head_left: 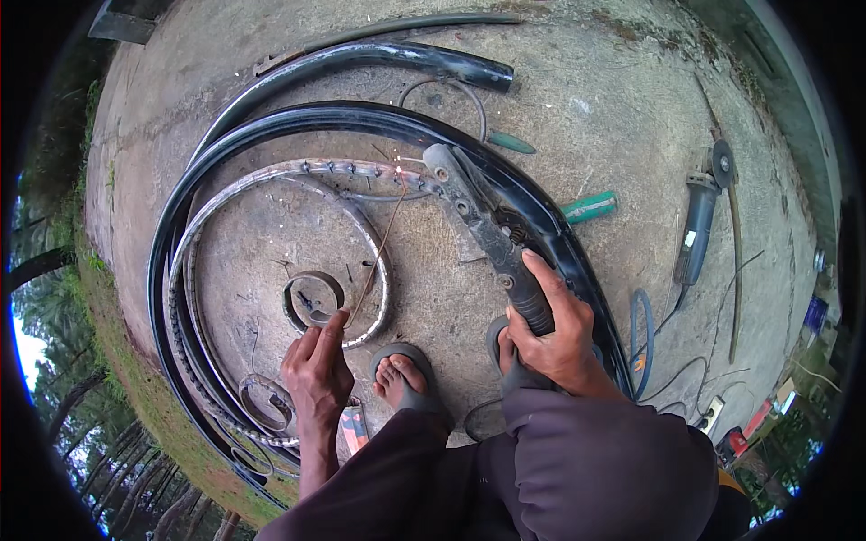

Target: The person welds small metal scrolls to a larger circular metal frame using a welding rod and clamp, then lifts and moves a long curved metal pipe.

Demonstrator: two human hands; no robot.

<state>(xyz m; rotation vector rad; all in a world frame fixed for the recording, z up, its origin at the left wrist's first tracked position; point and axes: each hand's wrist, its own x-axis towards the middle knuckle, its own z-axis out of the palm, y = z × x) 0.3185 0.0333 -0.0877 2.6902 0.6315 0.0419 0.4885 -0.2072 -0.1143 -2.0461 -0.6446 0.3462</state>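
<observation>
My right hand grips a black welding electrode holder, which angles up to the left toward a pale rod tip. My left hand pinches a thin coppery wire that rises to a small glowing spot with sparks on a bent metal strip with short welds along it. That strip belongs to a coiled, curved metal frame lying on the concrete, with a small scroll ring inside it. Long black bent tubes arc around the frame.
An angle grinder lies at the right with cords and rods. A green cylinder, a green pointed object and a power strip lie on the concrete floor. My sandalled feet stand inside the arcs. Grass and trees border the left.
</observation>
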